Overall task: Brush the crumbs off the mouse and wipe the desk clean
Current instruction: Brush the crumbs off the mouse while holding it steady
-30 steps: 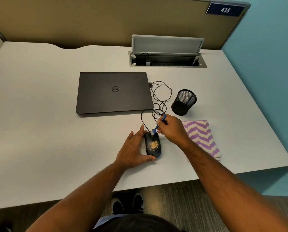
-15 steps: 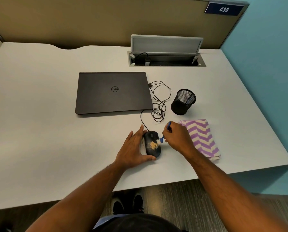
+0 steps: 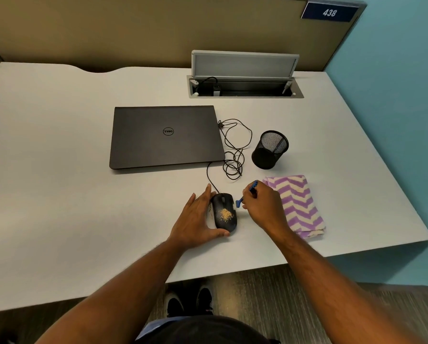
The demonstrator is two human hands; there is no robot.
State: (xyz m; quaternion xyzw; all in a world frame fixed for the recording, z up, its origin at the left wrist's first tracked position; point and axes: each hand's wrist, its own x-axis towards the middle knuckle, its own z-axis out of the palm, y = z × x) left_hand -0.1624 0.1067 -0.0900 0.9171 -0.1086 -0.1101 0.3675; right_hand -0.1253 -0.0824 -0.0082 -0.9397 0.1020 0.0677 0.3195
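A black wired mouse (image 3: 224, 212) lies on the white desk (image 3: 59, 194) near its front edge, with a patch of yellow crumbs (image 3: 226, 214) on its back. My left hand (image 3: 195, 219) cups the mouse from the left, thumb curled round its near end. My right hand (image 3: 262, 207) grips a small blue brush (image 3: 245, 196), whose head sits just right of the mouse's front. A folded purple-and-white zigzag cloth (image 3: 297, 204) lies right of that hand.
A closed dark laptop (image 3: 165, 136) lies behind the mouse. The coiled mouse cable (image 3: 233, 155) runs between it and a black mesh pen cup (image 3: 270, 148). An open cable hatch (image 3: 245, 86) is at the back. A teal wall (image 3: 394, 120) borders the desk's right edge.
My right hand and the brush have moved from above the mouse's front down to its right side. The left hand and the mouse have stayed put.
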